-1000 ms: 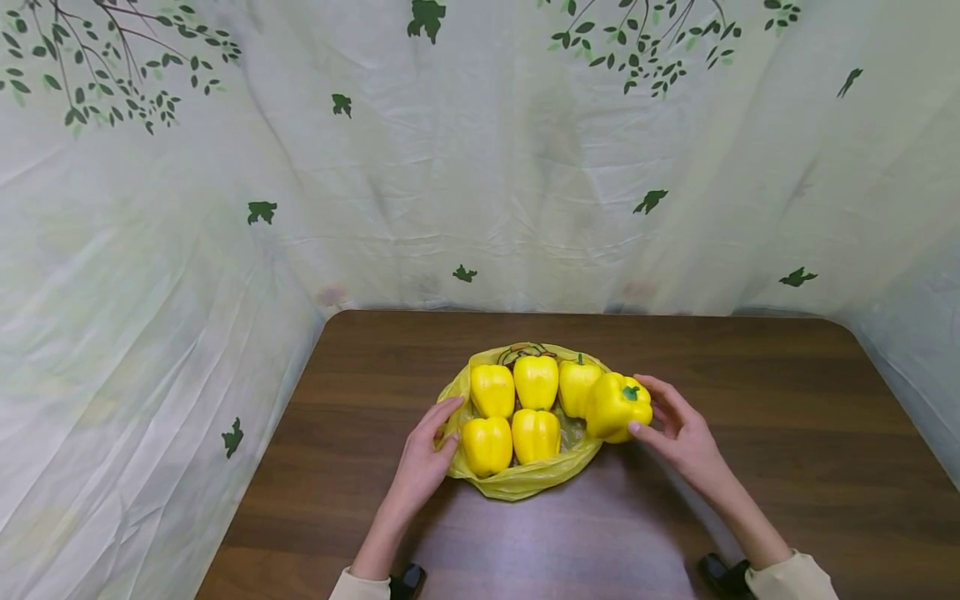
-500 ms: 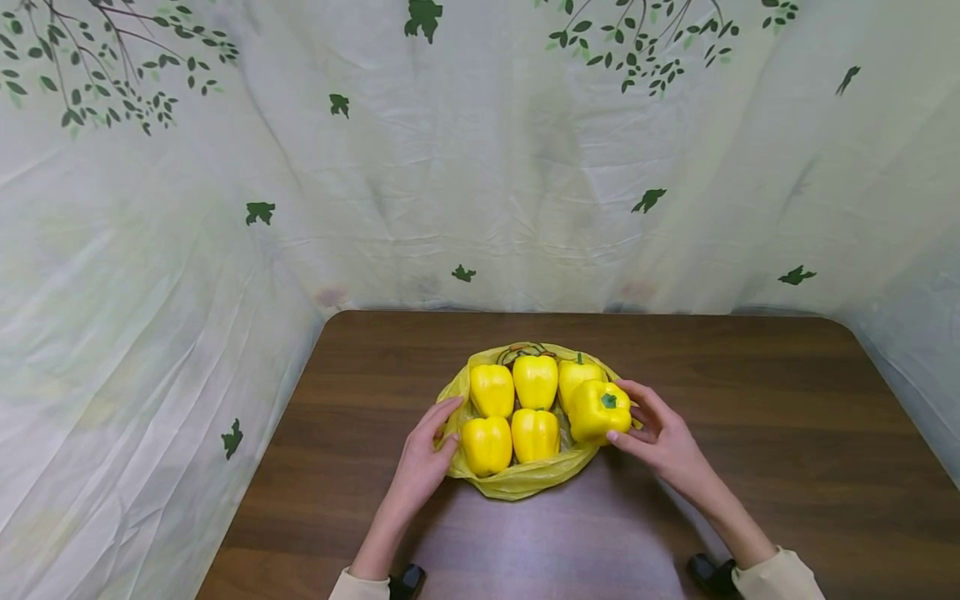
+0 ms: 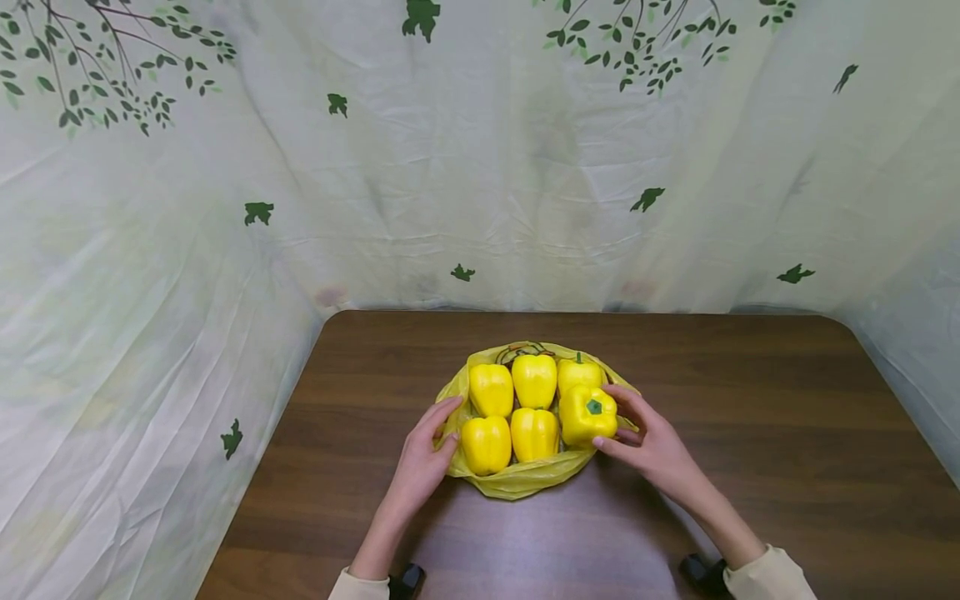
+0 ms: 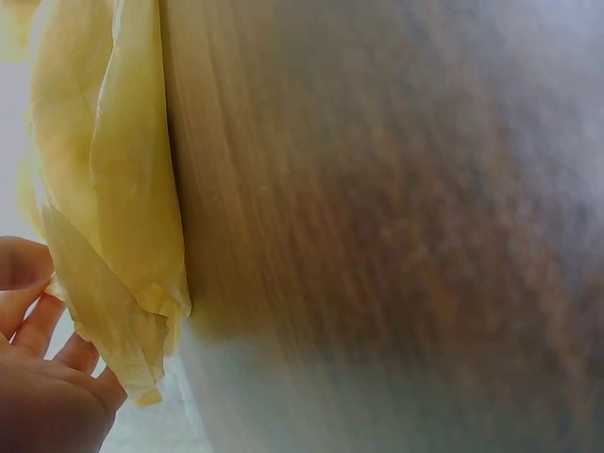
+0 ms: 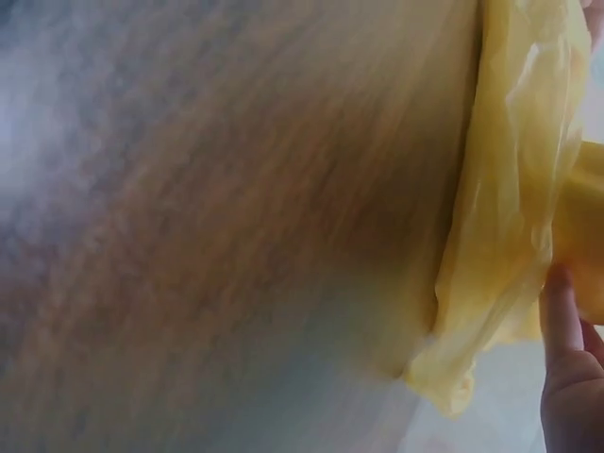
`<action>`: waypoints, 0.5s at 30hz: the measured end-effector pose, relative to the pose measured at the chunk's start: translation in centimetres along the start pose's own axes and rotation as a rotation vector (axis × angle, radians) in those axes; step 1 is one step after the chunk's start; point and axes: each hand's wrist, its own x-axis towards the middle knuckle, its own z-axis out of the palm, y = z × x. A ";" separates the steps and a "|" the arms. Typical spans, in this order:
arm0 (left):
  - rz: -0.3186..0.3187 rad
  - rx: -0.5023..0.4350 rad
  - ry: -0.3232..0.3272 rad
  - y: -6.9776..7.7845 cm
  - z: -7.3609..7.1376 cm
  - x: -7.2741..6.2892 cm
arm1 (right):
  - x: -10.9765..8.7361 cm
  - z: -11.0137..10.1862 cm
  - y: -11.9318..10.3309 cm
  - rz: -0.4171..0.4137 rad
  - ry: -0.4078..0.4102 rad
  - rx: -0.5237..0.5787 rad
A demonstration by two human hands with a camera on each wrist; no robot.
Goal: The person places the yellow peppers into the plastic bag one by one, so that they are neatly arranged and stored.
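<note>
A yellow plastic bag (image 3: 517, 485) lies spread with its mouth open upward, and several yellow bell peppers (image 3: 491, 390) stand inside it. My left hand (image 3: 422, 457) pinches the bag's left rim; the left wrist view shows thumb and fingers at the bag's edge (image 4: 109, 189). My right hand (image 3: 651, 446) holds another yellow bell pepper (image 3: 579, 418) between thumb and fingers, its green stem end facing me. This pepper is over the right part of the bag, in front of the back right pepper. In the right wrist view the thumb touches the pepper (image 5: 580, 226) just beyond the bag's rim.
The bag rests on a brown wooden table (image 3: 750, 400). A pale cloth (image 3: 510, 167) with printed leaves hangs behind the table and on both sides. Dark thin lines show at the bag's back rim.
My right hand has moved left with the bell pepper, from the bag's right rim to over the bag's right part. The left hand has stayed at the rim.
</note>
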 end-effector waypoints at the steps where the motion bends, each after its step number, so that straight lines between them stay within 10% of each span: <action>1: 0.002 -0.004 0.001 0.0 0.0 0.0 | 0.0 0.0 0.0 0.003 -0.003 -0.004; 15: 0.009 -0.010 0.004 0.0 0.1 0.0 | 0.0 0.0 0.3 0.055 -0.052 -0.078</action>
